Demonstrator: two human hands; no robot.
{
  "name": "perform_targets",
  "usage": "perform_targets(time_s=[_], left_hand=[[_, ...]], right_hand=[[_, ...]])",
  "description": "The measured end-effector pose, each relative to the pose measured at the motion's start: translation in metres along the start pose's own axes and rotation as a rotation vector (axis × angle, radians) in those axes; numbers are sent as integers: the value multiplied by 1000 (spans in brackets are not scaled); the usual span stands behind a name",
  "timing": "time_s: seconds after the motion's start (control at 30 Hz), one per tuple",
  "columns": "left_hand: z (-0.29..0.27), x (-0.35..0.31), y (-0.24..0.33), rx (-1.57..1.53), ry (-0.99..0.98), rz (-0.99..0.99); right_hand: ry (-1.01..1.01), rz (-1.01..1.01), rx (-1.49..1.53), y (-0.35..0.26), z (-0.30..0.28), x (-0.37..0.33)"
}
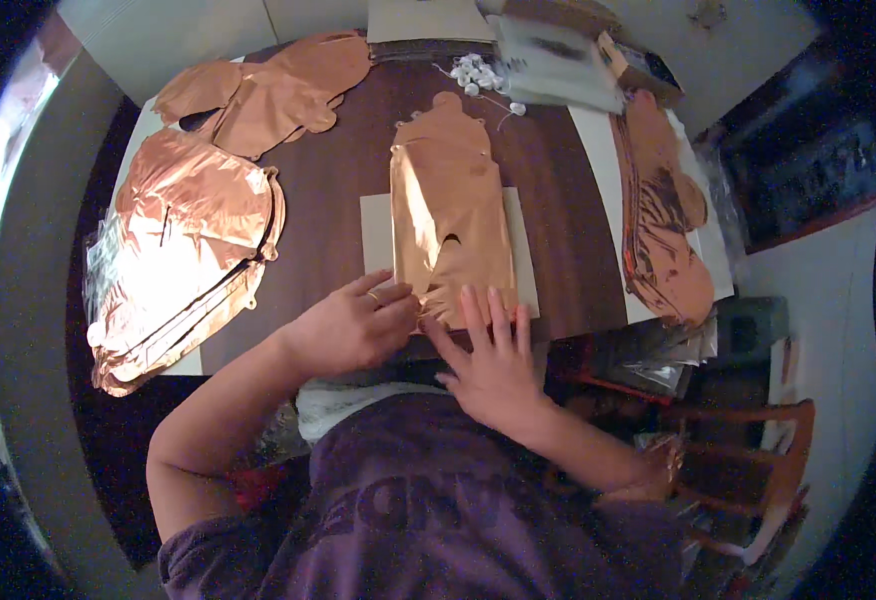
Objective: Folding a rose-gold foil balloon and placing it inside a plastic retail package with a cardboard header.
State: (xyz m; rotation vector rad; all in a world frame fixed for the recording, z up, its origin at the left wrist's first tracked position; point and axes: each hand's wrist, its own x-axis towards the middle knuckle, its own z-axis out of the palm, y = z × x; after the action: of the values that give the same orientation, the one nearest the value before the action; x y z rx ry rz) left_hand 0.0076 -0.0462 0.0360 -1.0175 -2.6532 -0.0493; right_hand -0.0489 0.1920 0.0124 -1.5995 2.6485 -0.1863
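A flat, folded copper-coloured foil balloon (pixel 458 215) lies lengthwise in front of me, over a beige card sheet (pixel 378 232). Small tabs stick out along its far end, and its shiny surface is creased near the close edge. My left hand (pixel 351 325) is closed, its curled fingers pinching the balloon's near left corner. A ring shows on one of its fingers. Spread flat, my right hand (pixel 495 370) presses its fingertips on the near right part of the foil.
Stacks of copper foil balloons lie at left (pixel 193 205), far left (pixel 283 90) and right (pixel 663 210). Behind stand a card stack (pixel 428 22), small white ribbon rolls (pixel 475 74), clear plastic bags (pixel 553 65) and an open box (pixel 640 68). A wooden chair (pixel 788 470) is at right.
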Motion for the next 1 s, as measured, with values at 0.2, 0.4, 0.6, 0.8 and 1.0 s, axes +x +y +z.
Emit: perform_targets(time_s=[0.2,0.4,0.6,0.8,1.0], left_hand=[[4,34,-23,-475,96,-110],[67,85,-62,-323,-62,56],[67,83,-157,143,14,-280],[33,84,-53,-122,223,-654],[43,57,58,-446,108,-699]], right_hand=[[-97,51,7,-1,0,1],[-44,39,-21,-1,0,0],[11,35,24,-5,10,0],[10,77,121,-1,4,-2],[-9,73,326,16,-16,2]])
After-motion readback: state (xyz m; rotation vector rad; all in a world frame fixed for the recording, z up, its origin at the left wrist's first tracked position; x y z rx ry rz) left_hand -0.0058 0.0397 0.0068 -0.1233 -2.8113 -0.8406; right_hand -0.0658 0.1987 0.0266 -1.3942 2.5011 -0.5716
